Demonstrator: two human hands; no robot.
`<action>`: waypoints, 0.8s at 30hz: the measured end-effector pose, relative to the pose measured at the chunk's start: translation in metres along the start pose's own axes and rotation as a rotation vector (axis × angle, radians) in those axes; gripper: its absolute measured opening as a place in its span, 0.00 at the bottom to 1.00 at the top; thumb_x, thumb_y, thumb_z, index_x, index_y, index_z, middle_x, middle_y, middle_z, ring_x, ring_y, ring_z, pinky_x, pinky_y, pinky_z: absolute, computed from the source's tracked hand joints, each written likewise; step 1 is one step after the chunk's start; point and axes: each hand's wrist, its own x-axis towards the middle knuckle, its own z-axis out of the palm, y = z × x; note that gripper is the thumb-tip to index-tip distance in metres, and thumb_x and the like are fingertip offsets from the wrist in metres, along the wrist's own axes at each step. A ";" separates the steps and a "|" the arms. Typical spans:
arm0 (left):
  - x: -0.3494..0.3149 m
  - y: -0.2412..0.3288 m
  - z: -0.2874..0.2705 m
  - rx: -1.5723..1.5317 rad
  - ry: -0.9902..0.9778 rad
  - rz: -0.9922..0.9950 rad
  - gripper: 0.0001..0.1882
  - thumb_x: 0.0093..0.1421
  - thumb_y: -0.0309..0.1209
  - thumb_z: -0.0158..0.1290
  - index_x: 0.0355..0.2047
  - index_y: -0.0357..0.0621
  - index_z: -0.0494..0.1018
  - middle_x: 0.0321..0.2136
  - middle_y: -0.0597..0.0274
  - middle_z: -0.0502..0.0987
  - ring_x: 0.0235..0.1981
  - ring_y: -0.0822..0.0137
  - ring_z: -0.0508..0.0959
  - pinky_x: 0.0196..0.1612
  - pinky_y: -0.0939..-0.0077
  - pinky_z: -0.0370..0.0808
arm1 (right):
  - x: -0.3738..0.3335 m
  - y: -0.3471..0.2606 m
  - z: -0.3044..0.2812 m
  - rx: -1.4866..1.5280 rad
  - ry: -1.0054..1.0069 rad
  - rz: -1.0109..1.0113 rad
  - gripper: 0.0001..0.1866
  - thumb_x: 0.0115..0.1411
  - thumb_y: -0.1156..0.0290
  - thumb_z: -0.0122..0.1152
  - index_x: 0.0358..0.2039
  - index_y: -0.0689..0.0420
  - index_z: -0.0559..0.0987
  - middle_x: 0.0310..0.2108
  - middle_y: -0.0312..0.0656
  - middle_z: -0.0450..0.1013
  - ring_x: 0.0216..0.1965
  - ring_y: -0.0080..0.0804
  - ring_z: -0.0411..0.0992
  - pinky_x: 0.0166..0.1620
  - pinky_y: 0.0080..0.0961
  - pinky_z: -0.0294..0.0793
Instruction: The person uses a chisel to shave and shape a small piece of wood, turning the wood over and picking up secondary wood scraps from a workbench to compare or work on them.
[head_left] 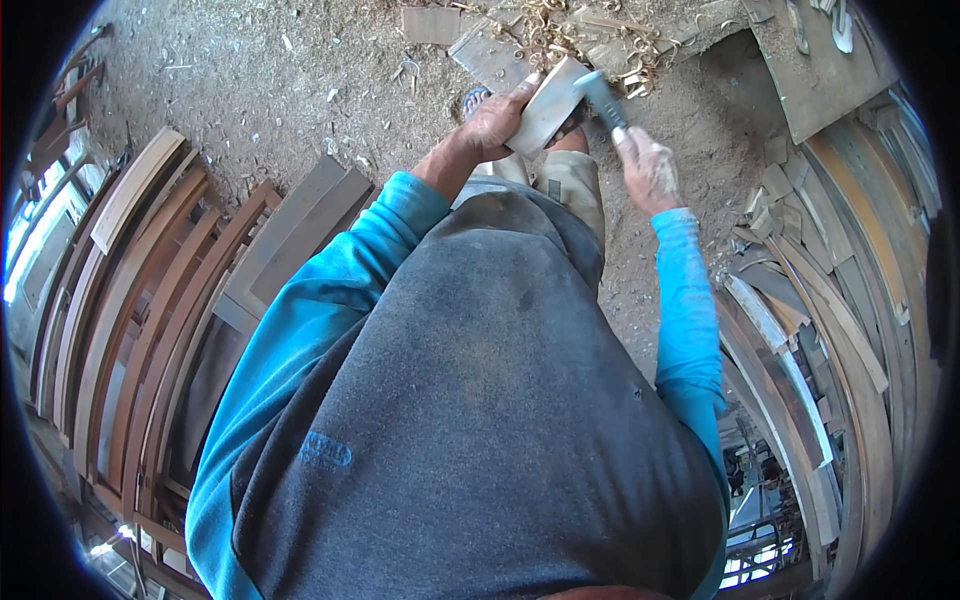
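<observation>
My left hand (pixel 497 124) is closed round the near-left edge of a pale, flat-sided wooden block (pixel 548 106), held tilted above my knees. In my right hand (pixel 648 168) is a hammer (pixel 605 102) with a dark handle and a light grey-blue head. Its head overlaps the upper right side of the block; whether the two touch, I cannot tell. Fingers under the block are mostly hidden. Pale dust coats the back of my right hand.
Curled wood shavings (pixel 545 25) and a flat board (pixel 492 55) lie on the dusty ground ahead. A large panel (pixel 825 75) is at the far right. Stacked planks (pixel 150 300) stand on my left, and piled timber offcuts (pixel 830 290) on my right.
</observation>
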 end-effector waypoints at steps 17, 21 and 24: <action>-0.016 0.018 0.014 0.032 -0.013 -0.018 0.33 0.76 0.55 0.37 0.59 0.35 0.71 0.43 0.53 0.80 0.40 0.64 0.82 0.44 0.68 0.81 | -0.006 -0.006 0.004 -0.025 0.057 0.050 0.20 0.74 0.54 0.49 0.37 0.58 0.78 0.32 0.61 0.77 0.36 0.65 0.76 0.37 0.56 0.74; -0.012 0.014 0.014 -0.051 -0.059 -0.046 0.33 0.76 0.53 0.36 0.60 0.35 0.71 0.43 0.52 0.80 0.40 0.64 0.82 0.45 0.69 0.81 | -0.015 -0.011 0.005 -0.011 -0.001 -0.042 0.20 0.73 0.53 0.50 0.37 0.58 0.78 0.31 0.61 0.77 0.35 0.66 0.76 0.36 0.57 0.74; -0.018 0.019 0.015 -0.035 -0.061 -0.046 0.32 0.77 0.53 0.36 0.60 0.35 0.71 0.44 0.52 0.81 0.40 0.65 0.82 0.45 0.69 0.81 | -0.010 -0.006 0.009 0.023 0.040 0.097 0.20 0.73 0.53 0.50 0.36 0.58 0.78 0.31 0.61 0.77 0.36 0.66 0.76 0.36 0.57 0.73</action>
